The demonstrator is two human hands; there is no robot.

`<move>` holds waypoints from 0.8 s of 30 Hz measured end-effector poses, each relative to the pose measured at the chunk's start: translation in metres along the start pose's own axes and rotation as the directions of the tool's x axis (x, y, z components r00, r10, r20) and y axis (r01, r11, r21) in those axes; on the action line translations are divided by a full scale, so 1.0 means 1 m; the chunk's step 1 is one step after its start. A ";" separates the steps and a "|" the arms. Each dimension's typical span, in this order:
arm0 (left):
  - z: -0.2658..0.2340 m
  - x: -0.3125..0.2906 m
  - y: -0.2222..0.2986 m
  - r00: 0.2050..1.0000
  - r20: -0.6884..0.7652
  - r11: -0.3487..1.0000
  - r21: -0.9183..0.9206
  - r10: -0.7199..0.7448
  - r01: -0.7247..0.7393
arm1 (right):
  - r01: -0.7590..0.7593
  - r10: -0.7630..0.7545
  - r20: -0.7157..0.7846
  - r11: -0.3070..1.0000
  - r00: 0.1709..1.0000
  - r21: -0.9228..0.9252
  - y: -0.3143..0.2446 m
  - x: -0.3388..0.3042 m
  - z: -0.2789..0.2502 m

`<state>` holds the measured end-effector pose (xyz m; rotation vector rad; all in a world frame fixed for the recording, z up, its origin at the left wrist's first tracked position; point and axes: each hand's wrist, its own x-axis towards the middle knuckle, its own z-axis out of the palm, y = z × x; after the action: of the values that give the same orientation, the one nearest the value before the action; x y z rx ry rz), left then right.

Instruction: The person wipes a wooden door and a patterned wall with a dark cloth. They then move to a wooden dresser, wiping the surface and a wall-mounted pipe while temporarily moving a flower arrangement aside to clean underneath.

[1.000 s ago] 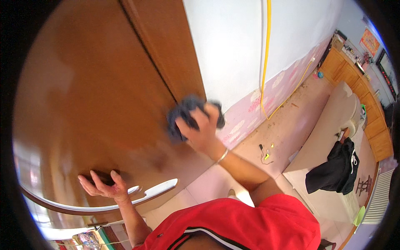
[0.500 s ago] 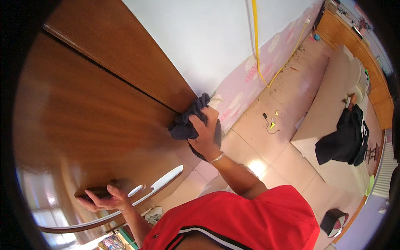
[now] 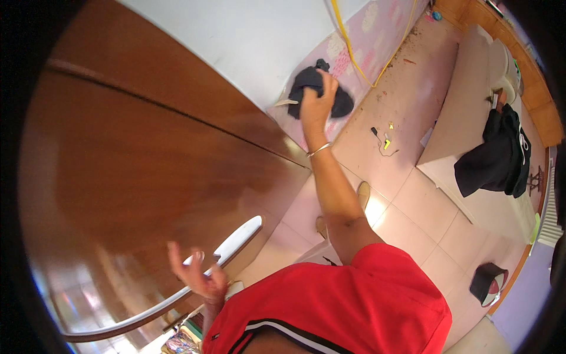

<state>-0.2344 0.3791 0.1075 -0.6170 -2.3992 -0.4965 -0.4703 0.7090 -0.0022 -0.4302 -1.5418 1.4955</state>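
Observation:
A crumpled dark cloth (image 3: 309,82) is gripped in my right hand (image 3: 318,107), which is stretched out in front of the pink-patterned lower wall. Part of the cloth spreads out on both sides of my fingers. My left hand (image 3: 199,276) has its fingers apart and holds nothing; it is beside the glossy brown wooden door (image 3: 147,177), near the door's curved white-edged trim (image 3: 239,239). I cannot tell whether that hand touches the wood. A dark seam runs across the door toward its corner by the wall.
A yellow cable (image 3: 348,47) hangs down the wall. On the tiled floor lie a small black-and-yellow corded item (image 3: 386,143) and a cap-like dark object (image 3: 488,283). Black clothing (image 3: 498,153) is draped over a pale piece of furniture (image 3: 457,118) at the right.
My right hand has moved the cloth up and away from the door edge to the wall. My left hand has come off the door surface and shifted right.

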 end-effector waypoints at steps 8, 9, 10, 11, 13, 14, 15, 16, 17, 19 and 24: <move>0.044 0.035 0.030 0.873 0.473 0.971 -0.128 -0.118 0.201 | -0.466 0.465 -0.034 0.884 0.885 -0.041 0.131 -0.144 -0.008; 0.051 0.046 0.030 0.881 0.463 0.965 -0.171 -0.098 0.197 | -0.571 0.570 -0.030 0.821 0.821 -0.030 0.151 -0.131 -0.005; 0.057 0.054 0.029 0.888 0.455 0.972 -0.174 -0.065 0.160 | -0.666 0.666 -0.026 0.746 0.746 -0.018 0.164 -0.121 -0.004; 0.057 0.052 0.022 0.892 0.447 0.976 -0.153 -0.069 0.153 | -0.548 0.554 -0.018 0.816 0.832 -0.182 0.119 -0.124 0.000; 0.069 0.058 0.018 0.906 0.421 0.975 -0.183 -0.042 0.130 | -0.263 0.264 0.052 0.964 0.963 -0.036 0.060 -0.128 0.000; 0.072 0.062 0.019 0.904 0.426 0.976 -0.181 -0.038 0.126 | -0.264 0.254 0.188 0.964 0.949 0.029 0.020 -0.127 -0.007; 0.079 0.071 0.021 0.903 0.429 0.976 -0.187 -0.022 0.113 | -0.167 0.165 0.251 0.986 0.954 -0.014 -0.001 -0.131 -0.016; 0.082 0.081 0.024 0.902 0.433 0.978 -0.185 -0.009 0.098 | -0.154 0.153 0.233 0.988 0.960 -0.014 -0.001 -0.141 -0.019; 0.092 0.091 0.030 0.905 0.426 0.970 -0.224 0.015 0.089 | -0.130 0.131 0.204 0.991 0.970 -0.021 0.010 -0.150 -0.021; 0.101 0.106 0.034 0.909 0.416 0.973 -0.219 0.032 0.066 | -0.122 0.129 0.117 0.990 0.985 -0.066 0.053 -0.176 -0.018; 0.116 0.127 0.032 0.912 0.405 0.970 -0.239 0.062 0.040 | -0.631 0.636 0.009 0.767 0.771 -0.115 0.146 -0.213 -0.009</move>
<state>-0.3606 0.5005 0.1075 -0.9205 -2.7487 -0.7245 -0.4014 0.5793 -0.2144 -1.0749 -1.5972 1.9438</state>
